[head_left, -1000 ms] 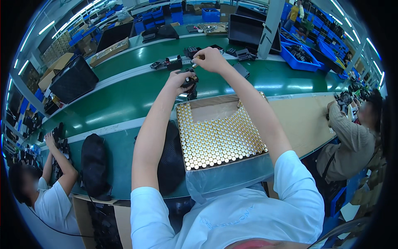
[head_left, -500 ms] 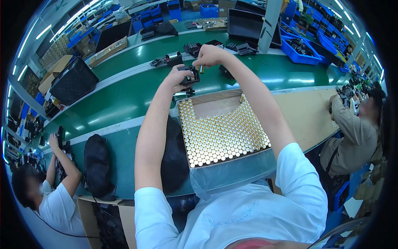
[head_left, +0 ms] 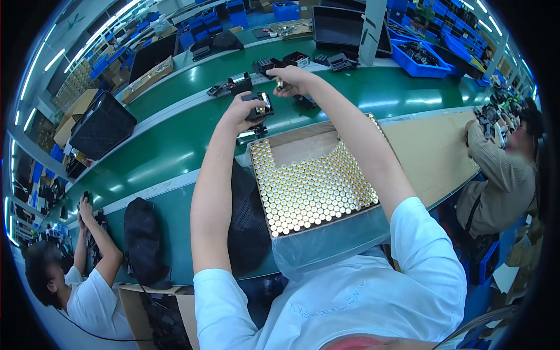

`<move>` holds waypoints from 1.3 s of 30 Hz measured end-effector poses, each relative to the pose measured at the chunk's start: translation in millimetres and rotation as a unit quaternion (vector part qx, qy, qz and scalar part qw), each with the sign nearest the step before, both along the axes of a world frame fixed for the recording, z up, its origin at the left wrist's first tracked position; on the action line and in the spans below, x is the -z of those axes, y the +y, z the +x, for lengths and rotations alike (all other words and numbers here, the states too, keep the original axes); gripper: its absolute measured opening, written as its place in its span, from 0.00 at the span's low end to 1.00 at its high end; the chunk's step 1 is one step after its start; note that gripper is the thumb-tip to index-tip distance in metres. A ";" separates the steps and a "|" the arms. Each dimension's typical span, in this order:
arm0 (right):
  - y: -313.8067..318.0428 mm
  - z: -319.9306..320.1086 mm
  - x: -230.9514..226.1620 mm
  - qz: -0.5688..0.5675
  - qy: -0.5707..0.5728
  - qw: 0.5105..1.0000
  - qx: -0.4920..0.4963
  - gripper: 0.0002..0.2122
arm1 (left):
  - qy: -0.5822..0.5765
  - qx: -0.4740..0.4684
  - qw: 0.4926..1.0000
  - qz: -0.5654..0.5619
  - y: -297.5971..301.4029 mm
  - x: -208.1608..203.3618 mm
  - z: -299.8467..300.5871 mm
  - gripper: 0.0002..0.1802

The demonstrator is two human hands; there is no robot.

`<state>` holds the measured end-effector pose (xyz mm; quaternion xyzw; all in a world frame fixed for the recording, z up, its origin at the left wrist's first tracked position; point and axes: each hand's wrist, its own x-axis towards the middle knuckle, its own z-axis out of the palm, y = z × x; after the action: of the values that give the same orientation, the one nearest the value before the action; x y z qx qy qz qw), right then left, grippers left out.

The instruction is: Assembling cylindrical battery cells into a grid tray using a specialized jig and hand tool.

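Note:
My left hand (head_left: 244,111) holds a small black device (head_left: 261,107) above the green conveyor belt (head_left: 175,146). My right hand (head_left: 293,79) pinches a small cylindrical battery (head_left: 280,86) just right of the device, close to its top. Below my arms an open cardboard box (head_left: 315,175) is packed with several rows of gold-topped cylindrical batteries; its far strip is bare.
More black devices (head_left: 236,86) lie on the belt beyond my hands. A black mesh pouch (head_left: 248,224) and a black bag (head_left: 143,242) sit to the left of the box. One co-worker sits at left (head_left: 76,286), another at right (head_left: 501,175). Blue bins (head_left: 417,58) stand behind.
Both hands stayed together over the belt; the right hand has brought the battery closer to the device in the left hand.

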<state>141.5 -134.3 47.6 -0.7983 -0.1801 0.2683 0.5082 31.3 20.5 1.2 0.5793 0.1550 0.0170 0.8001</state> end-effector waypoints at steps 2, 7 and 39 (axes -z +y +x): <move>-5.8 11.1 15.7 0.213 0.205 0.950 0.095 0.25 | -0.007 -0.010 1.000 0.010 -2.3 -1.9 0.0 0.39; 17.9 -13.5 28.6 -0.020 -0.005 1.000 0.001 0.23 | -0.006 -0.016 1.000 0.000 17.4 6.1 -6.0 0.40; 88.3 -13.8 69.2 -0.169 -0.397 0.902 -0.028 0.24 | 0.073 -0.154 0.904 0.391 48.6 6.4 -12.9 0.24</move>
<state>127.7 -46.0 -21.7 -0.9072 -0.3411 -0.0307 0.2442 18.4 69.0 -5.1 0.8142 0.2809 0.1574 0.4831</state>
